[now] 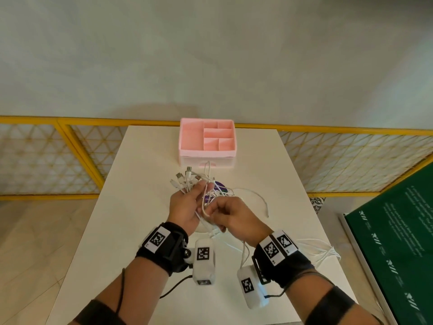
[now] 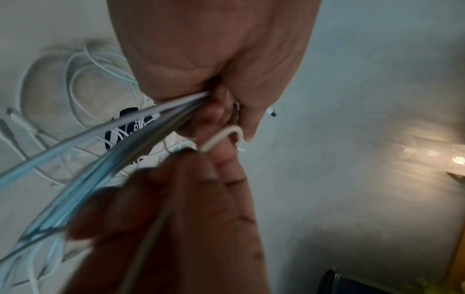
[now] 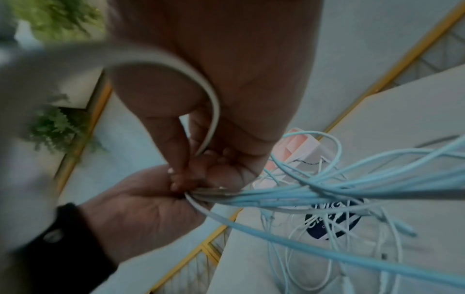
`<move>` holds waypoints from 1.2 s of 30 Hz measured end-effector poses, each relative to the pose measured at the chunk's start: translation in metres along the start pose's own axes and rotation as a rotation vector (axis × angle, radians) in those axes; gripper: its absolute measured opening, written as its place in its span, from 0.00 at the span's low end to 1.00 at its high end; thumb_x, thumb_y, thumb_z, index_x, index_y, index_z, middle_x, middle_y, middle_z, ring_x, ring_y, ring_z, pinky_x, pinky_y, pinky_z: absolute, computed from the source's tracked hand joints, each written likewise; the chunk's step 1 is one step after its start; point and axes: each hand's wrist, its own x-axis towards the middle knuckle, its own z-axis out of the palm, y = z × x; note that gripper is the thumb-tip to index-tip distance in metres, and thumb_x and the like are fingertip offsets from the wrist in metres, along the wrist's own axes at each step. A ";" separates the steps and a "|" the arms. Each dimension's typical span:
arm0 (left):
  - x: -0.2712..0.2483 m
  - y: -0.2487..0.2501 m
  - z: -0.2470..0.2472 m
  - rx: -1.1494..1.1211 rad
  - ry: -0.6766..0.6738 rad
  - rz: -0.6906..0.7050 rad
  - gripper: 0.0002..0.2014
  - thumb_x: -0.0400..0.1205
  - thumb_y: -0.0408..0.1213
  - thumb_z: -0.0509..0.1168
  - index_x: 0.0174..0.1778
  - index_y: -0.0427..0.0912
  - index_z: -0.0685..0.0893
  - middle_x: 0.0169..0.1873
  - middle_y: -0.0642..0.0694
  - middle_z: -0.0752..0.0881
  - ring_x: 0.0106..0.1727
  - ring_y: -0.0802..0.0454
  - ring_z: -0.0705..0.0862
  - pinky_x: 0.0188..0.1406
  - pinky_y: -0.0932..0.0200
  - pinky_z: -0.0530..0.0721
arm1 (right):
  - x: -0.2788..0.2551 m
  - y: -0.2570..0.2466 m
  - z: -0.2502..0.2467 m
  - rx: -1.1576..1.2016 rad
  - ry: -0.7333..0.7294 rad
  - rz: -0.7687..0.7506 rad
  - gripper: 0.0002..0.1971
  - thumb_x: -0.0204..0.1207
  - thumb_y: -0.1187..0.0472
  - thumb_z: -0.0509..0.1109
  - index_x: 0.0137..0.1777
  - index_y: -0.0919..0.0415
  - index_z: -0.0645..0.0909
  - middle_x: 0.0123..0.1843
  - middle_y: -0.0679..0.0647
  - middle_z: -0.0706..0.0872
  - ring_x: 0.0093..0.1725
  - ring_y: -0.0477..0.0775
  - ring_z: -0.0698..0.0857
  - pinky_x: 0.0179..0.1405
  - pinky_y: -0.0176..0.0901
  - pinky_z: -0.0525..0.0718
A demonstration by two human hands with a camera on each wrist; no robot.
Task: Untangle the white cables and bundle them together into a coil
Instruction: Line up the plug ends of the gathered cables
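Observation:
Above the table's middle, my left hand (image 1: 198, 195) grips a bundle of white cables (image 1: 187, 184). Their USB plug ends (image 1: 185, 175) fan out past its fingers. My right hand (image 1: 210, 211) sits just to its right and pinches one cable loop (image 1: 205, 208) between thumb and fingers. In the left wrist view the cables (image 2: 141, 135) run out of my left hand (image 2: 226, 111) toward the lower left. In the right wrist view my right hand (image 3: 186, 169) holds a strand (image 3: 214, 111) against the left hand's bundle (image 3: 314, 191). Loose lengths (image 1: 314, 250) trail over the table's right edge.
A pink compartment organiser (image 1: 187, 139) stands at the far end of the white table (image 1: 131, 207). A dark round sticker or disc (image 1: 221, 186) lies under the cables. Yellow-framed lattice railing (image 1: 46, 160) runs behind and beside the table. A green board (image 1: 398, 231) lies on the right.

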 end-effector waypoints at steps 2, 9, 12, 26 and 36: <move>0.004 0.002 0.000 0.034 0.012 -0.020 0.04 0.83 0.32 0.71 0.50 0.34 0.87 0.48 0.37 0.93 0.29 0.54 0.80 0.26 0.60 0.75 | -0.010 0.004 -0.001 -0.026 -0.203 -0.010 0.12 0.75 0.74 0.68 0.44 0.56 0.85 0.32 0.49 0.83 0.29 0.50 0.77 0.31 0.38 0.78; 0.007 -0.006 -0.006 0.062 0.026 -0.089 0.04 0.84 0.28 0.68 0.47 0.35 0.88 0.48 0.40 0.92 0.20 0.59 0.66 0.17 0.67 0.66 | -0.020 0.015 -0.029 -0.283 -0.464 0.186 0.11 0.74 0.71 0.72 0.45 0.54 0.89 0.35 0.44 0.88 0.37 0.45 0.83 0.43 0.38 0.82; 0.007 -0.009 -0.007 0.100 -0.004 -0.083 0.04 0.83 0.27 0.68 0.48 0.36 0.89 0.47 0.40 0.92 0.20 0.60 0.66 0.17 0.67 0.65 | -0.010 0.015 -0.037 -0.372 -0.230 0.182 0.07 0.80 0.64 0.70 0.47 0.56 0.90 0.40 0.44 0.90 0.41 0.43 0.86 0.46 0.32 0.84; -0.033 -0.013 -0.008 0.329 -0.394 -0.167 0.06 0.80 0.23 0.70 0.51 0.32 0.88 0.40 0.35 0.91 0.23 0.58 0.73 0.19 0.66 0.66 | 0.059 -0.005 -0.036 0.204 0.507 0.296 0.13 0.75 0.77 0.64 0.31 0.69 0.83 0.23 0.61 0.79 0.23 0.57 0.75 0.24 0.43 0.72; -0.021 -0.012 -0.024 0.243 -0.225 -0.146 0.07 0.83 0.34 0.71 0.52 0.35 0.88 0.50 0.37 0.91 0.20 0.59 0.62 0.18 0.66 0.63 | 0.047 -0.037 -0.061 0.358 0.259 0.056 0.15 0.83 0.79 0.59 0.64 0.70 0.81 0.47 0.65 0.90 0.26 0.51 0.77 0.25 0.38 0.76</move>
